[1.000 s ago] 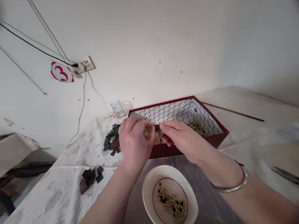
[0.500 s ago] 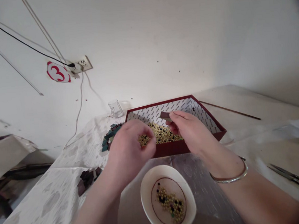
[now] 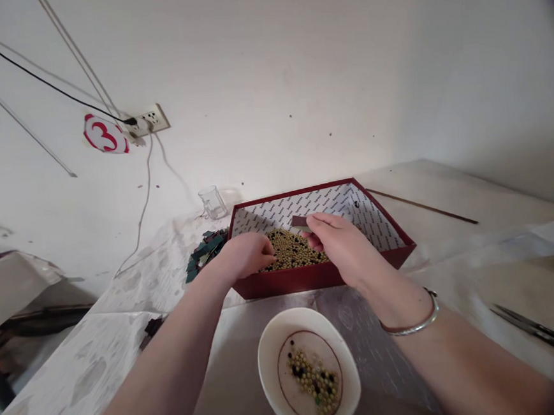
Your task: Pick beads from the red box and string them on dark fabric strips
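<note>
Inside a dark red box (image 3: 292, 279), gold beads with some black ones (image 3: 290, 248) lie in a heap. My left hand (image 3: 250, 254) reaches over the box's near left wall, its fingers curled together at the beads; whatever they pinch is hidden. Above the heap, my right hand (image 3: 331, 234) grips a small dark brown rectangular piece (image 3: 300, 221) between thumb and fingers. Nearer me stands a white bowl (image 3: 269, 361), with a scatter of gold, black and a few green beads (image 3: 314, 380) on its bottom.
Left of the box lies a pile of dark green pieces (image 3: 206, 248), with a glass mug (image 3: 213, 203) behind it. Dark brown pieces (image 3: 152, 327) show beside my left forearm. To the right are scissors (image 3: 530, 325) and a thin stick (image 3: 425, 206).
My left hand has moved forward and down from above the box's front edge into the beads. My right hand keeps its hold on the brown piece, slightly lower and further left.
</note>
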`<state>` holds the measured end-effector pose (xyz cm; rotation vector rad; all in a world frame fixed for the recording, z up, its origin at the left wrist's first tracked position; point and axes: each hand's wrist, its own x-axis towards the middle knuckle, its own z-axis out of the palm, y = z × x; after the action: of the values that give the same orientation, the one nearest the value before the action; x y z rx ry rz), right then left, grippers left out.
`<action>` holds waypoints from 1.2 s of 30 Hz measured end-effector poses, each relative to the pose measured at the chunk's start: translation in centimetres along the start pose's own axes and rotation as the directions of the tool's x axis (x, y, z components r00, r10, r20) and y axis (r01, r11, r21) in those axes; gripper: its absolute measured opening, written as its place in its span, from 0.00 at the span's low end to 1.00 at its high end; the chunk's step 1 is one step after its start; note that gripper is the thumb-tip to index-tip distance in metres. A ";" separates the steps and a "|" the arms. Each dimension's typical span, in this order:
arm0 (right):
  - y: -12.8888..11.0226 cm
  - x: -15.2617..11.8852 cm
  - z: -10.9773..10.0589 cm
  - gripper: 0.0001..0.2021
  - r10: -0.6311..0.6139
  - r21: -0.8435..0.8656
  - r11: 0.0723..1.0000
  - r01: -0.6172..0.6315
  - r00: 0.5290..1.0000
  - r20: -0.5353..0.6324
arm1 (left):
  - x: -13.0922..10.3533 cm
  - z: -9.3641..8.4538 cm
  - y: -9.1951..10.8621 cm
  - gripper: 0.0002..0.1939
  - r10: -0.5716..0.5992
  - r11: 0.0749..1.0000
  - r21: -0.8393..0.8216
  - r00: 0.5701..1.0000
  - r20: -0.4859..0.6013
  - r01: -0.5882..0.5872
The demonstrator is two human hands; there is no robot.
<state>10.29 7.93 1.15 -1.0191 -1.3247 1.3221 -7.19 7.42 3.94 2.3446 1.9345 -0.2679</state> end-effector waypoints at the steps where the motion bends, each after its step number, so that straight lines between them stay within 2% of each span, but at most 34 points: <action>1: 0.1 0.0 0.0 0.12 -0.002 -0.004 1.000 0.002 1.000 0.006 | 0.6 0.0 -0.1 0.09 0.005 0.999 0.033 0.998 0.059 -0.007; 6: -0.2 -0.1 0.0 0.11 -0.009 -0.030 1.000 0.010 0.999 0.035 | 2.6 1.0 0.7 0.13 -0.034 0.986 0.163 0.945 0.326 -0.021; 9: -0.4 -0.2 0.1 0.12 -0.004 -0.052 0.999 0.006 0.999 0.034 | 3.3 1.6 1.1 0.14 -0.080 0.979 0.203 0.920 0.384 0.000; 11: -0.5 -0.2 0.2 0.12 -0.003 -0.058 0.998 0.005 1.000 0.028 | 3.4 1.6 1.1 0.14 -0.086 0.980 0.201 0.923 0.376 0.009; 14: -0.5 -0.2 0.2 0.11 -0.003 -0.047 0.999 0.004 1.000 0.029 | 2.7 0.8 0.8 0.11 -0.062 0.987 0.157 0.965 0.255 0.022; 16: -0.5 -0.1 0.2 0.11 -0.005 -0.044 0.999 0.006 0.999 0.037 | 1.5 0.0 0.8 0.08 -0.064 0.991 0.121 0.995 0.080 0.054; 18: -0.6 -0.1 0.1 0.11 -0.006 -0.046 0.999 0.008 0.999 0.051 | -0.1 -0.7 1.1 0.11 -0.097 0.991 0.078 0.985 -0.141 0.108; 19: -0.6 -0.2 0.1 0.11 -0.004 -0.048 0.999 0.007 0.998 0.058 | -0.9 -0.9 1.4 0.14 -0.107 0.992 0.045 0.960 -0.259 0.122; 20: -0.7 -0.3 0.1 0.11 0.000 -0.049 0.999 0.003 0.998 0.064 | -1.7 -1.0 1.8 0.16 -0.114 0.992 -0.004 0.907 -0.405 0.123; 21: -0.8 -0.4 0.1 0.11 0.002 -0.051 0.999 0.002 0.997 0.071 | -2.4 -0.9 2.3 0.14 -0.098 0.994 -0.094 0.769 -0.632 0.049; 22: -0.9 -0.6 0.2 0.11 -0.001 -0.050 0.999 0.005 0.997 0.081 | -2.9 -0.8 2.8 0.11 -0.058 0.991 -0.120 0.623 -0.780 -0.059; 23: -1.0 -0.8 0.2 0.11 -0.010 -0.043 0.999 0.014 0.995 0.098 | -3.2 -0.5 3.3 0.10 -0.011 0.984 -0.098 0.491 -0.871 -0.151; 24: -1.1 -1.0 0.2 0.11 -0.023 -0.029 0.999 0.027 0.992 0.123 | -3.4 -0.2 3.7 0.08 0.029 0.975 -0.059 0.385 -0.922 -0.214; 25: -1.2 -1.3 0.3 0.12 -0.036 -0.008 0.999 0.038 0.987 0.154 | -3.4 0.2 4.0 0.08 0.071 0.969 -0.014 0.329 -0.942 -0.247; 26: -1.3 -1.5 0.3 0.12 -0.046 0.013 0.999 0.044 0.982 0.183 | -3.3 0.6 4.2 0.08 0.100 0.966 0.019 0.304 -0.948 -0.258; 27: -1.4 -1.7 0.3 0.12 -0.049 0.031 0.999 0.043 0.977 0.206 | -3.2 1.0 4.3 0.09 0.117 0.966 0.039 0.297 -0.948 -0.257; 31: -1.7 -2.1 0.5 0.10 -0.027 0.068 0.998 0.011 0.973 0.230 | -2.9 2.0 4.1 0.10 0.155 0.967 0.083 0.300 -0.941 -0.239; 36: -1.3 -1.9 0.7 0.10 -0.014 0.079 0.997 -0.003 0.976 0.217 | -3.1 2.2 3.9 0.09 0.165 0.969 0.096 0.310 -0.936 -0.226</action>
<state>10.02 5.89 2.35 -0.8341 -1.4233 1.5034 -4.08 3.28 2.17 2.9277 1.7545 1.5392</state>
